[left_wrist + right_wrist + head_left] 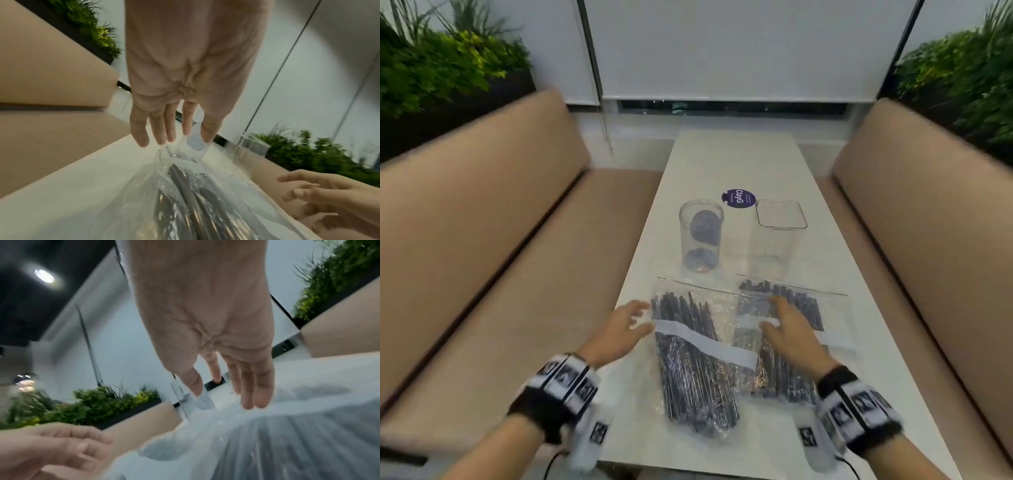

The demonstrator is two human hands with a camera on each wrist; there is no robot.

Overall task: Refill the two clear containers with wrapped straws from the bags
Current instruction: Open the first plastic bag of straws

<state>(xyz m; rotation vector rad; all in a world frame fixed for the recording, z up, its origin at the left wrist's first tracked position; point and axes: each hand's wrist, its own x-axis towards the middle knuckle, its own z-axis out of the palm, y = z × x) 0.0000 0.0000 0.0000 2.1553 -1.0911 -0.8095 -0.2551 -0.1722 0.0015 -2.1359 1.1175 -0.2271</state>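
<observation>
Two clear zip bags of dark wrapped straws lie side by side on the white table (736, 161): the left bag (695, 370) nearer me, the right bag (794, 329) partly under it. Behind them stand a round clear container (701, 236) and a square clear container (779, 240), both with no straws in them. My left hand (625, 325) hovers at the left bag's left edge, fingers straight and spread (160, 129). My right hand (787, 329) is above the right bag, fingers straight (248, 386), holding nothing.
A round purple sticker (739, 198) lies on the table behind the containers. Tan bench seats (517, 274) (928, 257) flank the table on both sides, with green planters (441, 65) behind their backs. A window with a white blind (739, 51) is at the far end.
</observation>
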